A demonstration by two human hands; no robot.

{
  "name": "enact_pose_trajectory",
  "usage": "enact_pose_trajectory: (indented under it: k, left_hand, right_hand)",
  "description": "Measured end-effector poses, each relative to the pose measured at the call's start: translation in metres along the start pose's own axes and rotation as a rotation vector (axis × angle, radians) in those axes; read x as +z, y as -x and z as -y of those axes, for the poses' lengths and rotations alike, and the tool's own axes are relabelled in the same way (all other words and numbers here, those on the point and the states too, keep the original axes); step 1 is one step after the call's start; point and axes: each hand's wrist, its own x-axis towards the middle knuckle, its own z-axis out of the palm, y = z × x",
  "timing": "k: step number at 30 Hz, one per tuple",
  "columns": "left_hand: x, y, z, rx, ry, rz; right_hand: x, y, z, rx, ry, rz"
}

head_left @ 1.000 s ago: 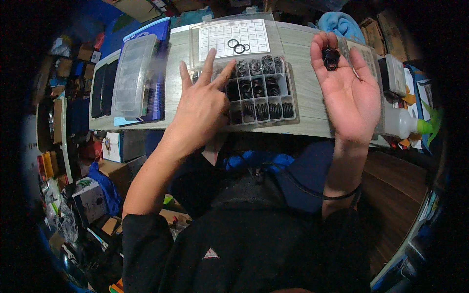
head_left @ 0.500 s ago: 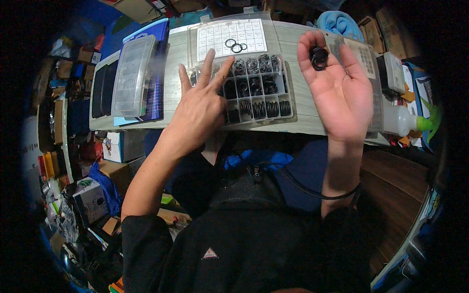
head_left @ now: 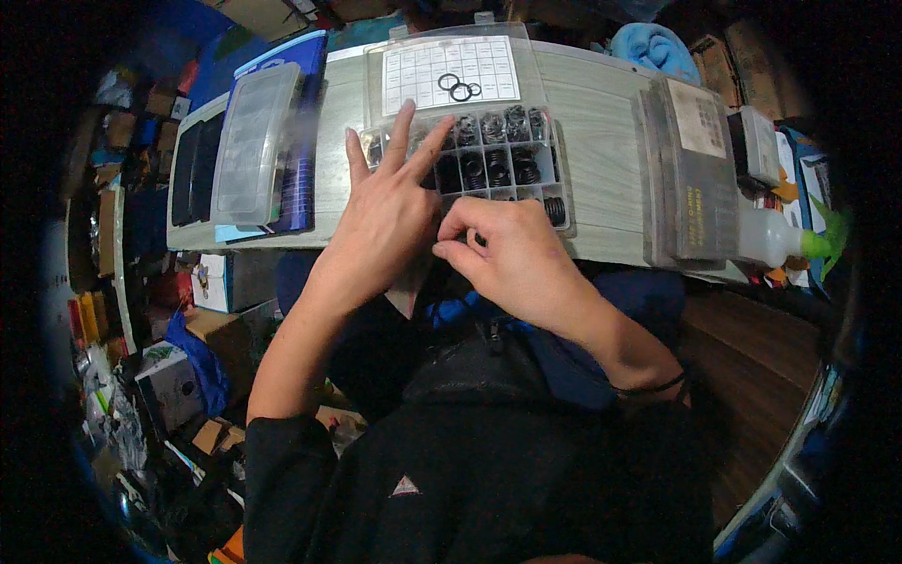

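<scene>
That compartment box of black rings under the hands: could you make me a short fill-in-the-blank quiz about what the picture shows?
1. The rings in the compartment box are ____ in colour.
2. The left hand lies on the box with its fingers ____.
3. On the gridded sheet behind the box lie ____ loose rings.
4. The squeeze bottle at the table's right end lies on its ____.

Missing words: black; spread; three; side
</scene>
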Motion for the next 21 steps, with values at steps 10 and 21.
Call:
enact_pose_trajectory:
  k: [10, 21]
  left_hand:
    - [0.000, 0.000, 0.001, -0.031, 0.053, 0.014]
    - [-0.003, 0.002, -0.001, -0.035, 0.036, 0.014]
  right_hand:
    - [0.024, -0.008, -0.012, -0.092, 0.352, -0.188]
    - [0.017, -0.008, -0.013, -0.078, 0.446, -0.124]
